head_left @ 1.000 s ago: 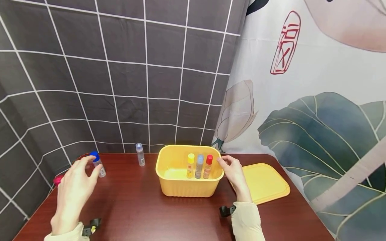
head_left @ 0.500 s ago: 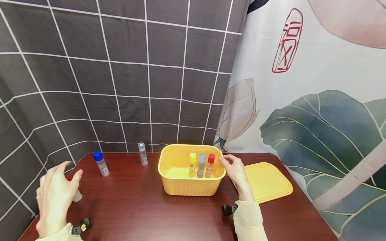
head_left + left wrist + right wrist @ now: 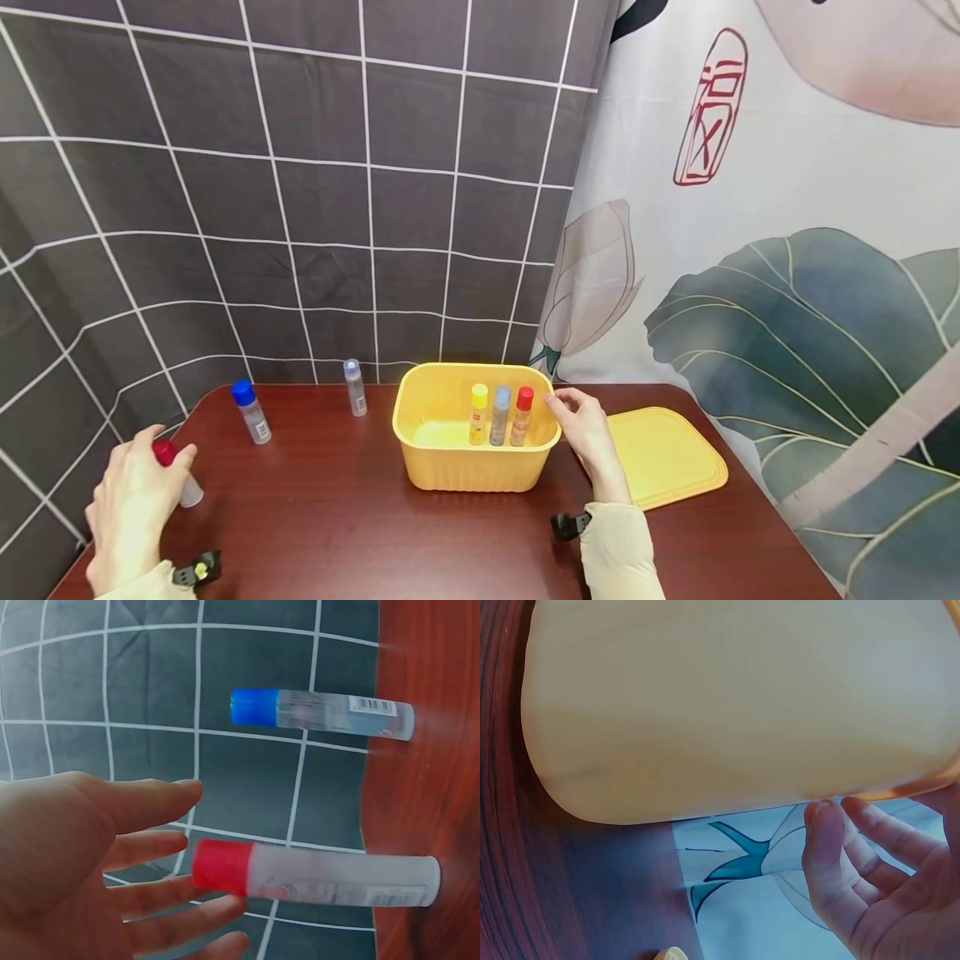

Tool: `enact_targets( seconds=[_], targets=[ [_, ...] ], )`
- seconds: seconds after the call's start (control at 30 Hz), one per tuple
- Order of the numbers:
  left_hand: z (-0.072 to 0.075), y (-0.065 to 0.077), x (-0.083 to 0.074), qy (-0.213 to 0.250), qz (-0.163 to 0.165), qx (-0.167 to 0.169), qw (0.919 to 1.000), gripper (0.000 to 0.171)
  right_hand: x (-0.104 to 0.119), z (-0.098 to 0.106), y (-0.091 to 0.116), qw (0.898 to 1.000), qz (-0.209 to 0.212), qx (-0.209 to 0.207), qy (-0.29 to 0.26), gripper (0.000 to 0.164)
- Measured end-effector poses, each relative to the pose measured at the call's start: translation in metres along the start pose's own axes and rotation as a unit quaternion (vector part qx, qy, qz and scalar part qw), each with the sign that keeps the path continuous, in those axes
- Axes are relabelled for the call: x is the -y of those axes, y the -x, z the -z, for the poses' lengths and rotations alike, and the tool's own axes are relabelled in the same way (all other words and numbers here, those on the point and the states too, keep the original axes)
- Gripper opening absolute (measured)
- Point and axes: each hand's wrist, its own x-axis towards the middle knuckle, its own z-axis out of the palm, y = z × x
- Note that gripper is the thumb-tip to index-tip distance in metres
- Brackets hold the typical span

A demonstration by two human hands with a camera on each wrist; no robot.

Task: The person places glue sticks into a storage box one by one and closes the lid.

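My left hand is at the table's left end, its thumb and fingers spread on either side of a red-capped bottle. In the left wrist view the fingers are extended near the red cap, and the bottle stands upright on the table. A blue-capped bottle stands just beyond it. My right hand holds the right rim of a yellow plastic box with thumb and fingertips. Inside the box stand a yellow-capped bottle, a pale-blue-capped bottle and another red-capped bottle.
A clear bottle with a pale cap stands at the back, left of the box. The yellow lid lies flat right of the box, beyond my right forearm. A dark checked curtain hangs behind the table.
My left hand has moved left and down, from the blue-capped bottle to the red-capped one, and its fingers have come closer around the cap. My right hand stays at the box rim.
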Motion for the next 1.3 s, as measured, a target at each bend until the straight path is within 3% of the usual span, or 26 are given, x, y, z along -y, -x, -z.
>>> enact_targets(
  seconds=[0.37,0.67,0.93,1.3],
  targets=[
    [-0.008,-0.008,0.016,0.008,0.008,-0.01,0.9999,0.053,0.001,0.0,0.0,1.0,-0.005,0.004,0.002,0.03],
    [-0.015,-0.01,0.026,0.014,0.017,-0.006,0.9997,0.058,0.001,0.0,0.0,1.0,-0.005,0.002,0.007,0.03],
    [-0.015,-0.009,0.022,0.015,0.007,-0.02,0.9997,0.055,0.0,0.002,0.0,1.0,-0.003,-0.002,0.016,0.032],
    [-0.011,-0.002,0.001,0.019,-0.022,-0.064,0.9975,0.051,0.0,0.002,-0.001,1.0,0.004,-0.003,0.023,0.031]
  ],
)
